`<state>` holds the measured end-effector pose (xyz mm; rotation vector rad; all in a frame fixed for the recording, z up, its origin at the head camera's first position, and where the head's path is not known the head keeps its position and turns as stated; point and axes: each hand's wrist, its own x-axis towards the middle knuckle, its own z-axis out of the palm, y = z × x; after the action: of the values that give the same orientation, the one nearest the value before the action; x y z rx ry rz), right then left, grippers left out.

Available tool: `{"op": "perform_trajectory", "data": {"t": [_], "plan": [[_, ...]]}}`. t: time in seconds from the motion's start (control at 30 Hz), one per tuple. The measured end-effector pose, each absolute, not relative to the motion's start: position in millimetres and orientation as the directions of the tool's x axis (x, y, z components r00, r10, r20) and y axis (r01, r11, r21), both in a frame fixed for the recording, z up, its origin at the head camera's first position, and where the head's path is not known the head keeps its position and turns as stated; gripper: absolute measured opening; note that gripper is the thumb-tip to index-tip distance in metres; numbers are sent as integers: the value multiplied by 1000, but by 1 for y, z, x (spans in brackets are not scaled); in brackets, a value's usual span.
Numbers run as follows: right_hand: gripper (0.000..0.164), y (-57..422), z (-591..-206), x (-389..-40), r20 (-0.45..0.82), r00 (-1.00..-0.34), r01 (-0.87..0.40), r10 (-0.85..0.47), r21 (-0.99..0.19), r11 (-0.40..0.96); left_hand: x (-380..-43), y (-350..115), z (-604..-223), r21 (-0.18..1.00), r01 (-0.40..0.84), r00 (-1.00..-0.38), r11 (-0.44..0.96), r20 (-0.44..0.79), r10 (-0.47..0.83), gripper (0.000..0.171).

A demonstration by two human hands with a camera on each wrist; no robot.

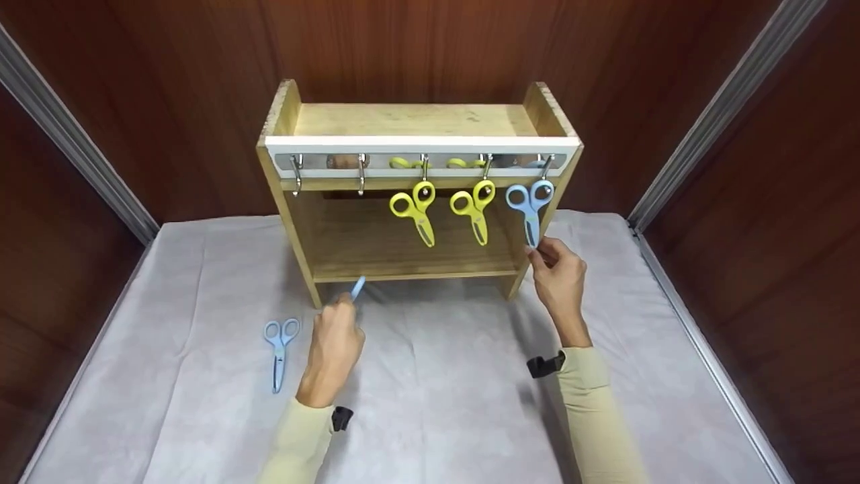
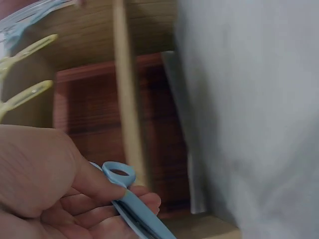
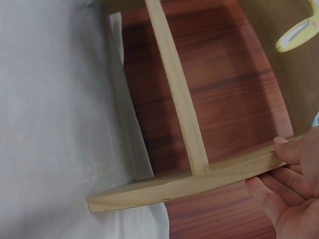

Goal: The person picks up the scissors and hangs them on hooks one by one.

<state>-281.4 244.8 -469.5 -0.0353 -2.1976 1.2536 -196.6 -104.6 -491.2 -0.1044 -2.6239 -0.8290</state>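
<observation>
My left hand (image 1: 334,339) pinches blue scissors (image 2: 142,214) between thumb and fingers, low in front of the shelf's left side. In the head view only one blue end shows past the knuckles. With thumb and fingers on either side, my right hand (image 1: 561,275) holds the right side panel (image 3: 184,186) of a wooden shelf (image 1: 413,117). Just above that hand, blue scissors (image 1: 531,214) hang from the rightmost hook. Yellow scissors (image 1: 478,212) and another yellow pair (image 1: 418,212) hang from the hooks left of them. Their blades point down.
Another pair of blue scissors (image 1: 278,353) lies on the grey cloth (image 1: 430,403), left of my left hand. Two metal hooks at the left of the rail, one (image 1: 296,176) and another (image 1: 362,175), carry nothing. Brown wood-grain walls (image 1: 430,47) surround the table.
</observation>
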Motion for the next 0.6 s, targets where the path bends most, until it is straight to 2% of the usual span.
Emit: {"op": "perform_trajectory", "data": {"t": [0.2, 0.37, 0.6], "plan": [[18, 245, -470, -281, 482, -819, -263, 310, -796, 545, -193, -104, -463, 623, 184, -926, 760, 369, -78, 23], [18, 245, -469, -281, 477, -821, -251, 312, -794, 554, -191, -105, -444, 636, 221, -903, 739, 420, -91, 15], [17, 245, -469, -281, 477, -824, -238, 307, -783, 575, -190, -107, -427, 681, 300, -861, 668, 495, -118, 14]]}}
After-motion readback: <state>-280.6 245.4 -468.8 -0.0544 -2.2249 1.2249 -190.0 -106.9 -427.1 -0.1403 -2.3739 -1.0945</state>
